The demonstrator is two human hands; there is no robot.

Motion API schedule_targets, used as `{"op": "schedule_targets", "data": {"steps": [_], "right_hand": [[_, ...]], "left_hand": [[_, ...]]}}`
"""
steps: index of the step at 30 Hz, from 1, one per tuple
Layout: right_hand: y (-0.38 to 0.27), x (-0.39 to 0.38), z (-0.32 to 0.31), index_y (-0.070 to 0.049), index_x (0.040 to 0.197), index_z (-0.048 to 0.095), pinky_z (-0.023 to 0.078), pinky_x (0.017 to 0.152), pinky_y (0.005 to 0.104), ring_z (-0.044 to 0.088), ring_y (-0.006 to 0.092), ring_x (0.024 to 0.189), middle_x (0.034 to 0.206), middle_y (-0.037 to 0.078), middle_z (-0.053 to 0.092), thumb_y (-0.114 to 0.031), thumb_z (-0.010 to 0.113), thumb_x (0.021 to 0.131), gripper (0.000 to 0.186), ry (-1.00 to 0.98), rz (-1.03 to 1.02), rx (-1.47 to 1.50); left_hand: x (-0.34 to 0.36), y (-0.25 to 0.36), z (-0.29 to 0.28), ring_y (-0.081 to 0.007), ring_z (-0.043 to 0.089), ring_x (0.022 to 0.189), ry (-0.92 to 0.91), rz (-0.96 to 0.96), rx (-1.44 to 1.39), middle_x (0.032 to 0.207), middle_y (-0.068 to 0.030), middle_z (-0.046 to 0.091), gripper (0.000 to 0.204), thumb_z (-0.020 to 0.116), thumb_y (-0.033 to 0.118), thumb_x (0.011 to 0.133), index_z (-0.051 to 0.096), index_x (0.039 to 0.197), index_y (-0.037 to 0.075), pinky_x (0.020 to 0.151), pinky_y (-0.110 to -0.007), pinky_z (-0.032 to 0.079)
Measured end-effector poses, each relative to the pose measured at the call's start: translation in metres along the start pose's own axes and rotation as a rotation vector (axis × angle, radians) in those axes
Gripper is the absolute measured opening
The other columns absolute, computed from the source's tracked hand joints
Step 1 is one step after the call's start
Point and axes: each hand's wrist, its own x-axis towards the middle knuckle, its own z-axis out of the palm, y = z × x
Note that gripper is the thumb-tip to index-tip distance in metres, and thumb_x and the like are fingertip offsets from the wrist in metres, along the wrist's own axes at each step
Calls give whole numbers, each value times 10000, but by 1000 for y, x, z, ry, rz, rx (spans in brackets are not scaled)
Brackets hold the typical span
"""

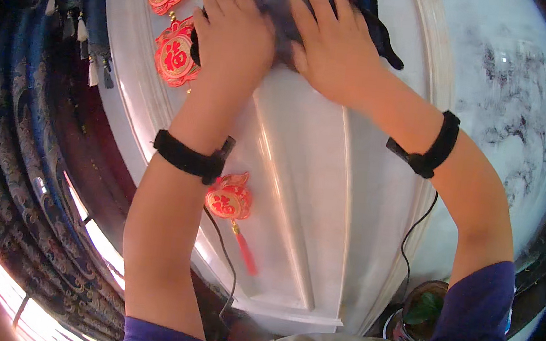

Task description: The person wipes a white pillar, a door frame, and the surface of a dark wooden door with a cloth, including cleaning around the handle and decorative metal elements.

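Observation:
My left hand [233,42] is closed over a black object, mostly hidden beneath it, at the top of a white panelled surface [302,213]; I cannot make out what it is. Beside it, a dark, soft cloth [276,6] is bunched against the panel. My right hand [336,58] rests on that cloth with its fingers spread. Red-and-gold hanging ornaments [167,62] are just left of my left hand, and another ornament with a red tassel [230,202] shows lower down. Black straps with thin cables circle both forearms.
Dark patterned curtains [20,133] with pale tassels hang along the left, beside a bright window edge. A whitish, dark-mottled surface [501,120] lies to the right. A potted plant [422,310] stands at lower right, near my right elbow.

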Motion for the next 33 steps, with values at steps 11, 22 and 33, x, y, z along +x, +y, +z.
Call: {"op": "schedule_targets", "data": {"steps": [11, 22, 33], "right_hand": [[-52, -133, -29, 15, 1260, 475, 434, 923, 525, 393, 516, 1147, 1414, 250, 271, -284, 648, 722, 639, -252, 29, 137], [50, -34, -16, -75, 1251, 504, 389, 987, 440, 455, 386, 1176, 1369, 214, 381, -290, 542, 868, 440, -88, 115, 255], [99, 80, 51, -117, 1298, 495, 185, 1093, 485, 199, 370, 1357, 1471, 174, 232, -295, 439, 915, 426, -34, 231, -389]], "left_hand": [[-114, 48, -83, -440, 244, 1326, -499, 255, -293, 1420, -311, 240, 648, 552, 204, 724, 392, 1261, -120, 1076, -546, 192], [22, 27, -33, -373, 202, 1365, -231, 312, -199, 1452, -244, 226, 652, 561, 236, 808, 321, 1341, -52, 1092, -509, 198], [121, 17, 27, -373, 366, 1271, 173, 239, 28, 1375, -210, 378, 503, 476, 298, 883, 413, 1292, 13, 995, -515, 353]]}}
